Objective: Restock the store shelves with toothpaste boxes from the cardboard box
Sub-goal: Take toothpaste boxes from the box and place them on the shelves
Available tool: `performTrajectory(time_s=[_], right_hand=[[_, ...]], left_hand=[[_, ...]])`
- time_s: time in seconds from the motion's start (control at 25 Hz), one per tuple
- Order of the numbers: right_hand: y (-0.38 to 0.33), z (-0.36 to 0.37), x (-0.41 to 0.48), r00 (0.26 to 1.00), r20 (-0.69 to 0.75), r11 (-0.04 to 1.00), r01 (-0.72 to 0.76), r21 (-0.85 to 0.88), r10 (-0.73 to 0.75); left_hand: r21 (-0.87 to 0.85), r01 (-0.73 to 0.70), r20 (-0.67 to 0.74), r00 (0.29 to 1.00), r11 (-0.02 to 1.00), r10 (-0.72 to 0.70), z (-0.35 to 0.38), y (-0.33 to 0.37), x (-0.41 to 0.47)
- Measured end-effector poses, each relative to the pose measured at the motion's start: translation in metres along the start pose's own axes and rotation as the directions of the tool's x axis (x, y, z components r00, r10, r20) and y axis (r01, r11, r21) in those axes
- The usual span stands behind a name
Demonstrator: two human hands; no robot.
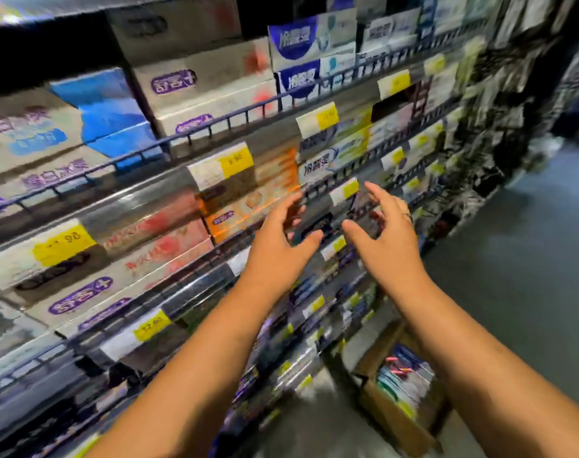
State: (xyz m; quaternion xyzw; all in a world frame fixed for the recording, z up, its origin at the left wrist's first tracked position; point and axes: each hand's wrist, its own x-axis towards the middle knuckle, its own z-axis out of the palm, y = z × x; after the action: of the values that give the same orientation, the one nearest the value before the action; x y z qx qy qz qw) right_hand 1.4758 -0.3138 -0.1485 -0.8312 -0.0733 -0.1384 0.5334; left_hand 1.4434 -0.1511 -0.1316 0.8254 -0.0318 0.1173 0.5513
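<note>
Both my arms reach toward the middle shelf. My left hand (pixel 281 239) and my right hand (pixel 384 236) hover side by side, fingers spread and loosely bent, holding nothing. Between and behind them is a dark gap on the shelf with a dark toothpaste box (pixel 314 226) partly visible. Orange toothpaste boxes (pixel 248 206) lie just left of my left hand. The cardboard box (pixel 397 408) stands on the floor at the lower right, open, with several toothpaste boxes inside. The view is blurred by motion.
Shelves with wire front rails (pixel 195 133) and yellow price tags (pixel 235 160) run from left to upper right, packed with white, blue and pink toothpaste boxes. Hanging goods (pixel 499 94) fill the far right end. Grey aisle floor (pixel 529 259) lies to the right.
</note>
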Motion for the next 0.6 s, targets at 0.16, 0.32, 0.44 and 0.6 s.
performTrajectory(time_s=[0.16,0.32,0.44,0.6], right_hand=[[0.072,-0.056,0.016,0.993,-0.110,0.996,-0.059,-0.068,0.052],[0.144,-0.108,0.040,0.974,-0.155,0.981,-0.180,-0.071,0.167],[0.189,-0.132,0.051,0.958,-0.207,0.965,-0.226,-0.129,0.197],[0.255,-0.150,0.056,0.915,-0.210,0.916,-0.376,-0.139,0.344]], left_hand=[[-0.059,0.028,0.180,0.983,0.998,-0.017,0.091,-0.009,0.033],[0.004,0.074,0.271,0.960,0.997,-0.073,0.183,-0.021,0.074],[0.001,0.131,0.346,0.930,0.991,-0.123,0.236,-0.038,0.098],[0.091,0.075,0.434,0.894,0.993,-0.108,0.297,-0.068,0.122]])
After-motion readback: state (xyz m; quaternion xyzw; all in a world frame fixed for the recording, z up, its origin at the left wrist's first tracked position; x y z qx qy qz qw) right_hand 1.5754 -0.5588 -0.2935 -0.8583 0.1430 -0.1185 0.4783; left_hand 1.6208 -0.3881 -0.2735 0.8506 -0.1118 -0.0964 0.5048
